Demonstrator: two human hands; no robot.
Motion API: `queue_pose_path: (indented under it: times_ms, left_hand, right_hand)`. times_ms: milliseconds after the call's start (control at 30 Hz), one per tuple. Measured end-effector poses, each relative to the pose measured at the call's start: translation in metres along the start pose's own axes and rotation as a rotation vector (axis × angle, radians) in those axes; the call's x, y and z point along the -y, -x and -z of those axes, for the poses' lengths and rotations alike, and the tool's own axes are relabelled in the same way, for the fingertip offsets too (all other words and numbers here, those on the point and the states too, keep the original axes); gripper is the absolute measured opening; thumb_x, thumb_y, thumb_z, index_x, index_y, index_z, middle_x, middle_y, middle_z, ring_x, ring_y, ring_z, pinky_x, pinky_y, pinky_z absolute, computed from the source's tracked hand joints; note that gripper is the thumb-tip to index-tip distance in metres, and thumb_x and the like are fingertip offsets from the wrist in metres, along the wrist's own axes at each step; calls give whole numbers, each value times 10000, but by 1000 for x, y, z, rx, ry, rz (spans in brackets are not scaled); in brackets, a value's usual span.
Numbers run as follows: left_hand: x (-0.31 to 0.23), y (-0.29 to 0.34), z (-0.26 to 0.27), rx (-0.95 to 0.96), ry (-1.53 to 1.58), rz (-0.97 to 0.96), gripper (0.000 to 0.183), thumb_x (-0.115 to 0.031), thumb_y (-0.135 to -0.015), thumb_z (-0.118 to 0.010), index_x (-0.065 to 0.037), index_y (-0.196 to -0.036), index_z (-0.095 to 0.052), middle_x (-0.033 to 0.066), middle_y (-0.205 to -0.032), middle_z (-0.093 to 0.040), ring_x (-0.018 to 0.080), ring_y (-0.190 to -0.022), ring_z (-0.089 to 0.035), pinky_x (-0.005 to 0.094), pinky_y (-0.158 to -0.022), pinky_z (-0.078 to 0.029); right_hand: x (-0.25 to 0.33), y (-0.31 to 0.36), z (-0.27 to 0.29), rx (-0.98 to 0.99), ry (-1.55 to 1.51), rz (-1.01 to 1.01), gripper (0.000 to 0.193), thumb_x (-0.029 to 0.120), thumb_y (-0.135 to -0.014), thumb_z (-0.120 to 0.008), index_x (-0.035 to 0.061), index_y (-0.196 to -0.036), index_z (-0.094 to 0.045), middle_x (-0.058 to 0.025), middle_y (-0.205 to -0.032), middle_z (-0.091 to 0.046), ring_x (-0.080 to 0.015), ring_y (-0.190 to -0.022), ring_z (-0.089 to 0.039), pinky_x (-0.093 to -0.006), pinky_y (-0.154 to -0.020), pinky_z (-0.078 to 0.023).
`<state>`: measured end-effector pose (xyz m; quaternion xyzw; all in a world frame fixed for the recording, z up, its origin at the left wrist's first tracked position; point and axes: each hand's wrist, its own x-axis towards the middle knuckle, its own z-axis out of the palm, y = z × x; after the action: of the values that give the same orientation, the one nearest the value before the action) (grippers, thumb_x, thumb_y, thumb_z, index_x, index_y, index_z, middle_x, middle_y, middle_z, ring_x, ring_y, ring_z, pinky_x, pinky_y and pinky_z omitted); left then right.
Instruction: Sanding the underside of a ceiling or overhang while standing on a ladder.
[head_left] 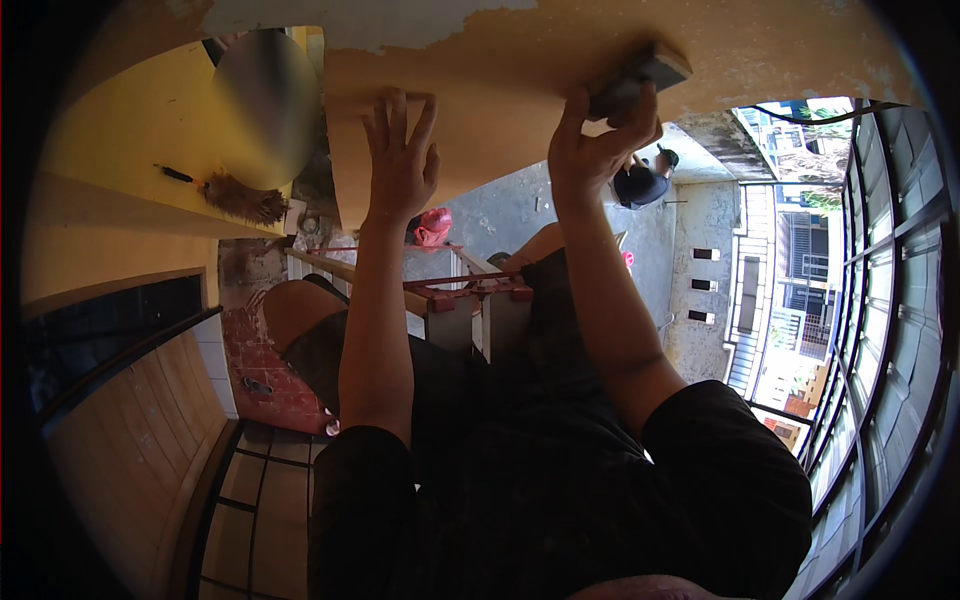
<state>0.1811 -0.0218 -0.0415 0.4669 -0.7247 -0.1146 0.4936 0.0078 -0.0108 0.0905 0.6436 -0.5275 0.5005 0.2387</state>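
Observation:
In my right hand [603, 150] is a dark sanding block [640, 85], gripped between thumb and fingers and pressed flat to the orange-yellow wall [480, 120]. My left hand [402, 160] rests against the same wall with its fingers spread and nothing in them. Pale patches where the paint is gone [390, 30] show along the wall's upper part. Both my forearms reach up from black sleeves. Between my legs stands the top of a ladder [480, 300] with reddish fittings.
On a yellow ledge to the left lies a brown feather duster [245, 198]. A red bag-like thing [433, 227] is on the floor below. A person in dark clothes and a cap [643, 182] is farther down at the right. Metal roof framing [900, 300] spans the right side.

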Motion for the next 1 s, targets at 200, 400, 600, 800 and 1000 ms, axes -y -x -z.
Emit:
queue_pose_path:
  times_ms: [200,400,600,800,1000]
  left_hand:
    - [2,1,-11,-5,1,-10,658,-144,-830,-576,-184,-1441,-333,225,-1502,-175,480,-1370,-131,620,-1091,-110]
    - [2,2,2,33,-12,-16,653,-236,-858,-591,-141,-1444,-318,256,-1500,-142,488,-1377,-82,621,-1088,-95]
    - [14,1,-15,10,-51,-68,697,-292,-861,-609,-106,-1451,-287,295,-1489,-121,494,-1380,-53,617,-1084,-92]
    - [4,-1,-3,-21,6,-37,669,-351,-877,-583,-130,-1446,-306,275,-1490,-151,507,-1365,-91,635,-1077,-89]
    - [8,2,-17,-29,-44,-61,673,-353,-878,-584,-135,-1448,-300,293,-1483,-142,515,-1360,-97,640,-1072,-106]
  right_hand:
    - [-18,66,-19,115,184,1,751,70,-800,-698,-58,-1372,-227,-219,-1148,-377,-302,-937,-416,-385,-801,-406]
    - [23,10,-18,-48,0,-98,741,102,-820,-690,-37,-1379,-223,-196,-1126,-357,-281,-921,-432,-371,-752,-406]
    - [-9,71,-19,110,144,-59,731,56,-779,-707,-46,-1345,-257,-230,-1158,-403,-334,-993,-414,-388,-753,-423]
    - [33,-9,-16,-45,76,-103,690,32,-783,-671,-65,-1341,-277,-280,-1135,-384,-406,-998,-436,-477,-861,-388]
    - [21,57,-34,36,-19,-159,682,54,-773,-667,-26,-1341,-298,-277,-1095,-416,-411,-996,-428,-497,-854,-361]
